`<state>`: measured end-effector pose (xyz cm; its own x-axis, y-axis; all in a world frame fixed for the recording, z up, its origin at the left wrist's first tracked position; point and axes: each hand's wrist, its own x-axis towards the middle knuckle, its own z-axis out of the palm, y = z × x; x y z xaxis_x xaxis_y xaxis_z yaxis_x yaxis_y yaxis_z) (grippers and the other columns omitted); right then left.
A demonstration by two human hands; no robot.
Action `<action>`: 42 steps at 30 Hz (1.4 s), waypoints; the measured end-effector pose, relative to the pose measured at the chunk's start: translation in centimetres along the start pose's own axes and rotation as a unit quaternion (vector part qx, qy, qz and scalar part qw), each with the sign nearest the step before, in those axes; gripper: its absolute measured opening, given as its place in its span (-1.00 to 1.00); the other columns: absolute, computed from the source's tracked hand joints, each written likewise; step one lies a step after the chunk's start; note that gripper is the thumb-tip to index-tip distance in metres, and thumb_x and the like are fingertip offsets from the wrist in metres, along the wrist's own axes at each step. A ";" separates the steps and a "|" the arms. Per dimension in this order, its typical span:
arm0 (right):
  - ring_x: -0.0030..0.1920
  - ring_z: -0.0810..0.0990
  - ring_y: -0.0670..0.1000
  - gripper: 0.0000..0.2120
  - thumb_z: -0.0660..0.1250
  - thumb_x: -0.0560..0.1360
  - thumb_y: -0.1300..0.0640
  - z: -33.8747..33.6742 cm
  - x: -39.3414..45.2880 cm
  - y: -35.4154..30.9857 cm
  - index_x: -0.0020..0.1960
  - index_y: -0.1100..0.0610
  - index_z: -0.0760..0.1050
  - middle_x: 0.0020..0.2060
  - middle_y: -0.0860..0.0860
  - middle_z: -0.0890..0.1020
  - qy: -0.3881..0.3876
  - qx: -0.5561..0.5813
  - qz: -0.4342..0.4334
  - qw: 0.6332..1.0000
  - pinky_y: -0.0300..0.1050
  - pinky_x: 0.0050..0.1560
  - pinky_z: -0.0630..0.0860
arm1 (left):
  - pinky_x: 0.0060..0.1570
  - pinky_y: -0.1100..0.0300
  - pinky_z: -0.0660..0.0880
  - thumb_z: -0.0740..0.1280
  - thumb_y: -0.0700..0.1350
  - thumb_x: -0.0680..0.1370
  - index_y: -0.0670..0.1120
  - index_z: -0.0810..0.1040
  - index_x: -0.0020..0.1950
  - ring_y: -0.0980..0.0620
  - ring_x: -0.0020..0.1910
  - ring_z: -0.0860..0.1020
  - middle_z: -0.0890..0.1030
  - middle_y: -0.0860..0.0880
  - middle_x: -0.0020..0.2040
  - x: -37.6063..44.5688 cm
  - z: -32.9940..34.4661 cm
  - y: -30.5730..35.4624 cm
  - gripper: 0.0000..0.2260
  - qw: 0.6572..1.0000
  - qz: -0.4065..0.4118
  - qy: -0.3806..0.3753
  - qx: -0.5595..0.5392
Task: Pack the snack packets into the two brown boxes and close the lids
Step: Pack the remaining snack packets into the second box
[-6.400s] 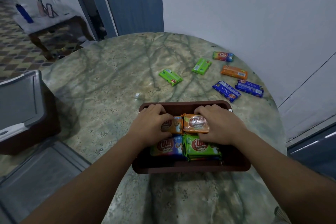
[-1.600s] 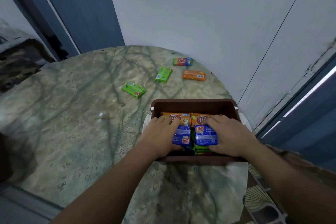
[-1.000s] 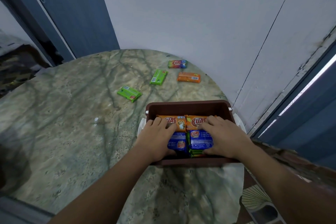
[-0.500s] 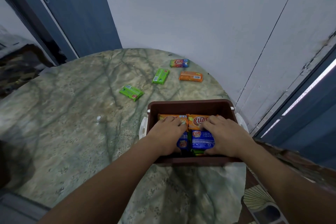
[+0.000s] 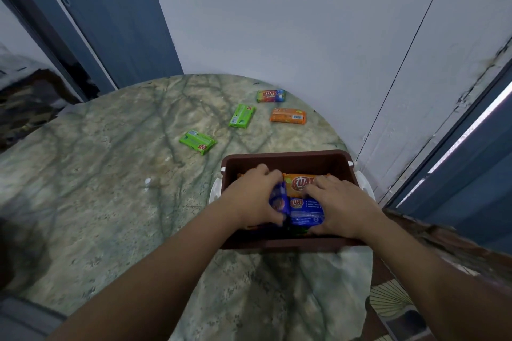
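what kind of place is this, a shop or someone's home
Most likely a room in a home, not a shop: a round marble-patterned table pushed against a plain painted wall, a blue door beside it, and patterned floor tiles. No shelves or counter show.

Round marble-patterned worktop [image 5: 110, 188], loaded.
Brown box [image 5: 288, 159] at right edge; four loose snack packets [image 5: 197, 142] toward far edge.

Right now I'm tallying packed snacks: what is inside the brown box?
In the brown box: an orange packet and two blue packets, one tilted in the left hand. Both hands, the right hand included, cover the rest.
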<state>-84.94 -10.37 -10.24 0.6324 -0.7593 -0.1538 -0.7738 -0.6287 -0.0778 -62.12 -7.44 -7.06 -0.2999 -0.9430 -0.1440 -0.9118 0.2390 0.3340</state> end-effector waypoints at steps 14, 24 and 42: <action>0.32 0.35 -0.04 -0.22 0.41 0.32 -0.46 -0.1 -0.1 -0.1 0.41 -0.16 0.28 0.33 -0.10 0.41 -0.007 0.001 0.001 1.000 -0.03 0.27 0.42 | -0.07 0.05 0.66 0.65 -0.13 0.34 0.03 0.42 0.23 0.12 -0.07 0.67 0.61 0.09 0.09 -4.1 0.2 -3.3 -0.42 0.954 -0.105 0.052 -0.277; 0.33 0.35 -0.03 -0.21 0.41 0.32 -0.47 -0.2 -0.1 -0.2 0.41 -0.16 0.28 0.34 -0.08 0.41 -0.013 -0.001 0.004 1.000 -0.03 0.29 0.42 | 0.12 0.08 0.48 0.53 0.05 0.46 -0.01 0.38 0.36 -0.05 0.18 0.46 0.43 -0.05 0.21 -3.9 0.3 -2.2 -0.44 0.997 -0.063 -0.009 0.053; 0.32 0.38 -0.03 -0.18 0.42 0.28 -0.49 0.1 -0.2 0.1 0.41 -0.17 0.30 0.32 -0.10 0.43 0.002 0.000 0.013 1.000 -0.01 0.27 0.40 | 0.17 0.04 0.48 0.38 0.05 0.61 -0.13 0.38 0.43 -0.15 0.22 0.51 0.41 -0.20 0.29 -1.7 0.3 -1.4 -0.53 0.976 -0.131 -0.089 0.149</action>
<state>-85.17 -10.30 -10.34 0.6118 -0.7764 -0.1517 -0.7902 -0.6084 -0.0733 -60.43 -6.05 -7.57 -0.0653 -0.9319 -0.3569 -0.9969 0.0765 -0.0175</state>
